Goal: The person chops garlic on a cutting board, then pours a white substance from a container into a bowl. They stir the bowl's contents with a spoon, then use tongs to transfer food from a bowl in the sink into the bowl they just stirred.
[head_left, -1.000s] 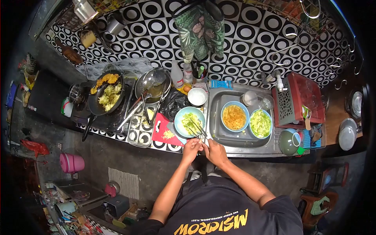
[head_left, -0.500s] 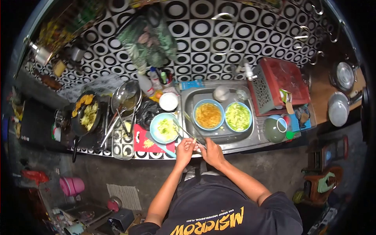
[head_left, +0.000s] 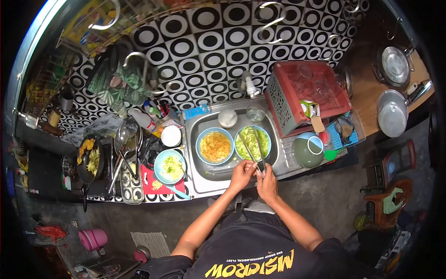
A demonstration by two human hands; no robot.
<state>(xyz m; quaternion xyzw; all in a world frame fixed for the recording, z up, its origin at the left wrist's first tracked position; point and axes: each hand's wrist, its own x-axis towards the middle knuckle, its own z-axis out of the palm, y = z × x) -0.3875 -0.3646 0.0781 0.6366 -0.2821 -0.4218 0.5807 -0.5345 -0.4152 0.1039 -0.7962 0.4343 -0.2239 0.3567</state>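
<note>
A pair of long, thin metal tongs (head_left: 247, 148) points away from me, its two arms spread over the bowl of shredded green vegetable (head_left: 264, 136) in the sink. My left hand (head_left: 242, 174) pinches the tongs near their closed end. Around the same end, my right hand (head_left: 266, 183) is closed, partly hiding it. Both hands are just in front of the sink's near edge. Left of the green vegetable stands a blue-rimmed bowl of orange shreds in liquid (head_left: 214, 146).
Left of the sink, a light-blue bowl with pale green shreds (head_left: 171, 168) stands by a red cutting board (head_left: 151, 180). Farther left is a frying pan (head_left: 89, 160) with food. At right are a red dish rack (head_left: 304, 93) and a green pot (head_left: 306, 151).
My hands and the tongs have shifted right, from beside the light-blue bowl to the green vegetable bowl in the sink. The camera view has also turned.
</note>
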